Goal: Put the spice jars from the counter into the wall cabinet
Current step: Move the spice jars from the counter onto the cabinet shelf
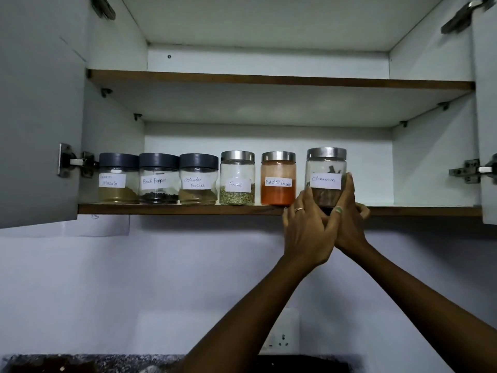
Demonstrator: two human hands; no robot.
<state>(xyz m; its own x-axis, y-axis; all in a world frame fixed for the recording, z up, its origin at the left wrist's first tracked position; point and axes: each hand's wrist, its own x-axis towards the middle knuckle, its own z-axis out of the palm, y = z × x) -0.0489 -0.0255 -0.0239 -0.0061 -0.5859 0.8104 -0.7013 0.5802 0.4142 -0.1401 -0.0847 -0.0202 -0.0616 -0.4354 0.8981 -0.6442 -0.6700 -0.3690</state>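
Left hand (305,227): raised, fingers curled on the cinnamon jar (326,176), grasping it.
Right hand (348,219): raised, grasping the jar's right side.

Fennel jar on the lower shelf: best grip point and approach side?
Grip the fennel jar round its glass body below the steel lid, coming from the open front. Neighbours on both sides leave only narrow gaps, and the straight upright wall suits a front wrap.

Dim, cool and bluish overall; soft glare on the steel lid (326,152) above the fingertips (348,176), deep shadow below them, wide-angle bowing at edges.
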